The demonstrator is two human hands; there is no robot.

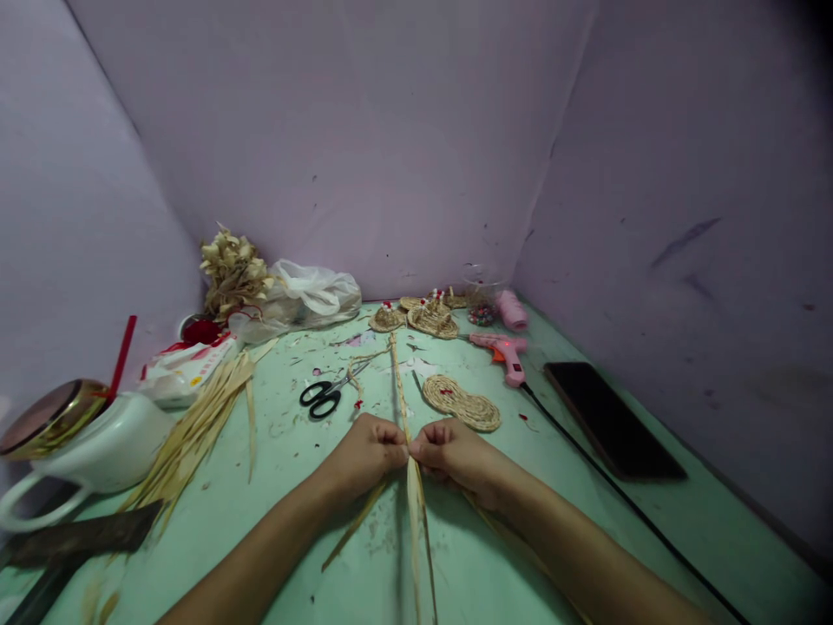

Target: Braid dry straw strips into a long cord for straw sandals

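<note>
My left hand point(368, 451) and my right hand point(455, 451) meet at the middle of the green table point(683, 529). Both are closed in a pinch on the same bundle of pale straw strips point(416, 503). Above the fingers the straw runs on as a thin braided cord point(398, 382) toward the back. Below them, loose strips fan out toward me between my forearms. A flat woven figure-eight mat point(462, 402) lies just beyond my right hand.
Black scissors point(322, 399), a pile of straw strips point(195, 430), a white mug with a gold lid point(84, 443), a pink glue gun point(504, 354) with its black cord, a dark phone point(612, 421), small woven coils point(429, 319), a plastic bag point(312, 295).
</note>
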